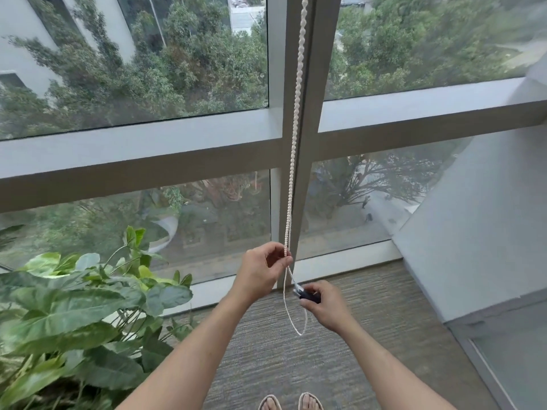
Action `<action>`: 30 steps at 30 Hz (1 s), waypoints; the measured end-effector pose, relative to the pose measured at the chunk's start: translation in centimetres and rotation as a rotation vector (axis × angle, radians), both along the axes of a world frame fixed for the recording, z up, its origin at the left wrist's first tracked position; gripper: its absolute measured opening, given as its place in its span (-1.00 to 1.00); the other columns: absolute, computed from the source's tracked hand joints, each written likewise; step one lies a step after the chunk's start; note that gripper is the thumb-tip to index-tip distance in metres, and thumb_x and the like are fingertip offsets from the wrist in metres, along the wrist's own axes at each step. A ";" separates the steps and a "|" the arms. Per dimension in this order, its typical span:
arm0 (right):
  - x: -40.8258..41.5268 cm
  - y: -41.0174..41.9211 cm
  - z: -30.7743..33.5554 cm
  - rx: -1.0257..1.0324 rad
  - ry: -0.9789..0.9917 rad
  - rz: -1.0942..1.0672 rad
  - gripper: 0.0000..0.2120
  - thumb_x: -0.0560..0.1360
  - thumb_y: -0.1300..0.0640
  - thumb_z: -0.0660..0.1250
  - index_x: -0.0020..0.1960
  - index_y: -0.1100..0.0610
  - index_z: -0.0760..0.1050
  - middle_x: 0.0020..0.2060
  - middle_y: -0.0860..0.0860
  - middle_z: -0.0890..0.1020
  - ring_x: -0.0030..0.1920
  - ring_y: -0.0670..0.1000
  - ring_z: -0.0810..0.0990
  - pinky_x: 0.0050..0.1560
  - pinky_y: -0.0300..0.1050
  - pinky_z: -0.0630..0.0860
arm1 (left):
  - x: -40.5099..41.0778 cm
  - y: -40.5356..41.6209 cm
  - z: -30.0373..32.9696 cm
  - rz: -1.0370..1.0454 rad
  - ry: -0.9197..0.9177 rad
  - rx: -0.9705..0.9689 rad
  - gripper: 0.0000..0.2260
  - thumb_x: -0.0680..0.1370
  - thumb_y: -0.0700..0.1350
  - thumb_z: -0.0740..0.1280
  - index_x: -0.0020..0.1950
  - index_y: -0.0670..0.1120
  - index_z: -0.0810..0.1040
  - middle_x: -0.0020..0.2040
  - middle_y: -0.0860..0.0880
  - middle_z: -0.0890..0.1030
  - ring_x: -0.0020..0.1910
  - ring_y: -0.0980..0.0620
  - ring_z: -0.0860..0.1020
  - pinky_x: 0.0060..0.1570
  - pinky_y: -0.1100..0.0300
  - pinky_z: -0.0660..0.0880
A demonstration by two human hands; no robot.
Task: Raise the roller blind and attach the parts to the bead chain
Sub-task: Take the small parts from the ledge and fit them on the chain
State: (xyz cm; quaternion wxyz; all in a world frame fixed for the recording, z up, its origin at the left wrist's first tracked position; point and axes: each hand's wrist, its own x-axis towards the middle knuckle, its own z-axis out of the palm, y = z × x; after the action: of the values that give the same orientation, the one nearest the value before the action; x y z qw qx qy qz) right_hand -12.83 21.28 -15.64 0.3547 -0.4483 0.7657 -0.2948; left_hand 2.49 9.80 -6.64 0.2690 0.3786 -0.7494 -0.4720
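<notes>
A white bead chain (297,113) hung down the front of the grey window mullion (310,84), its two strands running close together from the top of the view to just above the floor. The left hand (262,269) pinched the chain between thumb and forefinger at about the level of the lower sill, fingers curled round the strands. Below that pinch the chain split — one strand dropped into a slack loop (299,327) that hung free over the carpet (384,321), the other ran a short way down and to the right into a small part (306,294), dark with a pale end. The right hand (325,306) held that part in curled fingers, the pale end turned toward the chain and touching it or very nearly so; whether the part had actually caught on the beads could not be told, since the spot was small and blurred. The two hands were near each other but apart, the right one lower and closer to the person. To the left stood a large-leafed green plant (74,306) against the lower glass, and at the bottom edge two feet in sandals (291,402) showed on the carpet — beyond the panes, trees and buildings.
</notes>
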 end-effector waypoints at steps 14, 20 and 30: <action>-1.4 2.6 -9.7 0.120 0.015 -0.066 -0.80 0.42 0.19 0.52 -0.01 0.04 0.59 -0.06 -0.02 0.66 -0.04 0.01 0.61 0.04 -0.12 0.51 | -1.9 2.0 -5.2 -0.032 -0.025 0.040 -0.90 0.51 -0.18 0.45 -0.15 0.00 0.62 -0.35 0.25 0.63 -0.37 0.32 0.53 -0.27 0.47 0.42; -2.5 2.2 -16.4 0.122 0.027 -0.096 -0.80 0.40 0.22 0.53 -0.05 0.07 0.56 -0.12 0.00 0.67 -0.05 0.05 0.62 0.03 -0.06 0.52 | -3.0 1.5 -8.8 0.013 0.084 0.002 -0.88 0.50 -0.16 0.47 -0.12 0.07 0.62 -0.18 0.06 0.69 -0.24 0.16 0.62 -0.15 0.32 0.54; -4.0 1.8 -31.1 0.174 -0.011 -0.180 -0.76 0.41 0.19 0.53 -0.04 0.04 0.49 -0.19 -0.08 0.57 -0.10 0.00 0.56 -0.09 -0.21 0.39 | -4.6 1.2 -17.3 -0.004 0.178 -0.057 -0.82 0.48 -0.10 0.48 -0.08 0.20 0.64 -0.16 0.15 0.72 -0.17 0.13 0.68 -0.10 0.30 0.57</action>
State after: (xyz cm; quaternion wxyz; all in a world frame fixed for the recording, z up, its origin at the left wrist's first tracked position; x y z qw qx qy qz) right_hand -16.87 23.04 -46.77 0.3685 -0.3435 0.8237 -0.2604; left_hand -2.09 10.98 -23.96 0.3445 0.3260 -0.7364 -0.4826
